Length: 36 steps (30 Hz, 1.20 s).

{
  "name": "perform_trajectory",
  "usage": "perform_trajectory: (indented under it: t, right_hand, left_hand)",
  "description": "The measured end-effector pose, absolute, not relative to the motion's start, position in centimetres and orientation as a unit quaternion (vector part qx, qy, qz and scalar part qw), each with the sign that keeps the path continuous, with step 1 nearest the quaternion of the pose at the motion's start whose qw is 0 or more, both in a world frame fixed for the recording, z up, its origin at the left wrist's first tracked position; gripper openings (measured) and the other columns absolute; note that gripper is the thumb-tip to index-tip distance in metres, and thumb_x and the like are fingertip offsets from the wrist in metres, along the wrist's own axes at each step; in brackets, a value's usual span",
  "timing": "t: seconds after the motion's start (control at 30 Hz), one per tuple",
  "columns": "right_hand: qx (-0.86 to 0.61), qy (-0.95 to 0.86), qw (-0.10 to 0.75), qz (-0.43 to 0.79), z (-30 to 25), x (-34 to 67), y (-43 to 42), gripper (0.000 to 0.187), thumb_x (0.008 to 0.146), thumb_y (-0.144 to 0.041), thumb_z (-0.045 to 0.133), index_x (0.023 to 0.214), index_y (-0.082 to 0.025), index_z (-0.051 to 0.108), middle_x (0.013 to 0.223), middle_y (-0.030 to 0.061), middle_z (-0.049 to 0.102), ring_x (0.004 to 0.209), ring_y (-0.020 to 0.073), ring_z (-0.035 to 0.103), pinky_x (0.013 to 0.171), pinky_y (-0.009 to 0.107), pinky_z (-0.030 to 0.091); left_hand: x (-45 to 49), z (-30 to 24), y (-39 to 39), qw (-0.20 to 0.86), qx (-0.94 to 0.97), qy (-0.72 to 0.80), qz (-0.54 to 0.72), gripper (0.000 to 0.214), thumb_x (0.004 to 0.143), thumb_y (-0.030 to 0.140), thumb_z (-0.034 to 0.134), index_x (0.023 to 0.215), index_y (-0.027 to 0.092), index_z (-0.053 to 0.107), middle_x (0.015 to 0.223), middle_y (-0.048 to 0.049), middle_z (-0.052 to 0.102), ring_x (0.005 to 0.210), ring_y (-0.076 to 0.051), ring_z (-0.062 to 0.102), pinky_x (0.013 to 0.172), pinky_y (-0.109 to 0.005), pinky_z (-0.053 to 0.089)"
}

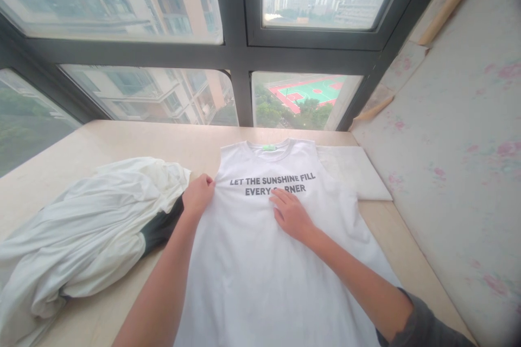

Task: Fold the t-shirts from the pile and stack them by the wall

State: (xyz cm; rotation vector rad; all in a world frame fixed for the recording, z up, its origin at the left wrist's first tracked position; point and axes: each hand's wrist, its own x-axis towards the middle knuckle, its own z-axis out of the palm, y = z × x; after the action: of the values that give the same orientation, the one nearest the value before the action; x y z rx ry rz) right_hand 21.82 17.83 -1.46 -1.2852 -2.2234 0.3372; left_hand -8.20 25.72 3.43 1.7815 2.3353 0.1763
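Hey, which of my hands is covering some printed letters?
Your right hand, over the lower printed line; your left hand is at the side of the white shirt.

Through a dark window frame (pixel 236 57) shows a green-and-red court (pixel 315 92); flowered wallpaper (pixel 459 168) adjoins.

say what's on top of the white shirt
The right hand rests on the shirt, the left hand is at its edge. Black lettering shows, but the right hand hides part of its second line and the shirt beneath.

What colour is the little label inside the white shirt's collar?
The label is light green; the head view shows it.
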Motion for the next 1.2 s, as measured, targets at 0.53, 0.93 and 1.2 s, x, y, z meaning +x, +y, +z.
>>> perform_trajectory:
  t: [0.53,0.93,1.2]
  right_hand:
    - [-0.630,-0.745,0.186,0.112,3.5,30.4,40.6,0.039,0.095,-0.013,0.039,0.125,-0.017,0.064,0.135,0.0108,0.061,0.127,0.0228,0.053,0.108,0.039,0.040]
    - [-0.599,-0.782,0.050,0.167,3.9,31.1,45.5,0.018,0.091,-0.018,0.054,0.098,-0.016,0.071,0.107,0.0096,0.072,0.094,0.0204,0.063,0.082,0.027,0.046]
    - [-0.581,-0.787,0.105,0.180,6.0,31.7,47.3,0.026,0.090,-0.021,0.057,0.113,-0.018,0.069,0.117,0.0071,0.069,0.103,0.0194,0.062,0.089,0.029,0.046]
  left_hand:
    - [-2.8,3.8,43.2,0.083,0.727,0.675,0.099,0.035,0.093,0.033,0.042,0.111,0.026,0.071,0.125,-0.0097,0.065,0.114,-0.028,0.060,0.095,-0.038,0.045]
    - [-3.9,4.0,45.9,0.150,0.788,0.595,0.049,0.025,0.081,0.027,0.055,0.098,0.021,0.073,0.101,-0.0050,0.075,0.094,-0.021,0.066,0.081,-0.026,0.047]
    - [-3.7,5.2,48.3,0.116,0.779,0.613,0.054,0.020,0.081,0.025,0.057,0.091,0.021,0.074,0.100,-0.0046,0.074,0.097,-0.022,0.064,0.086,-0.028,0.046]
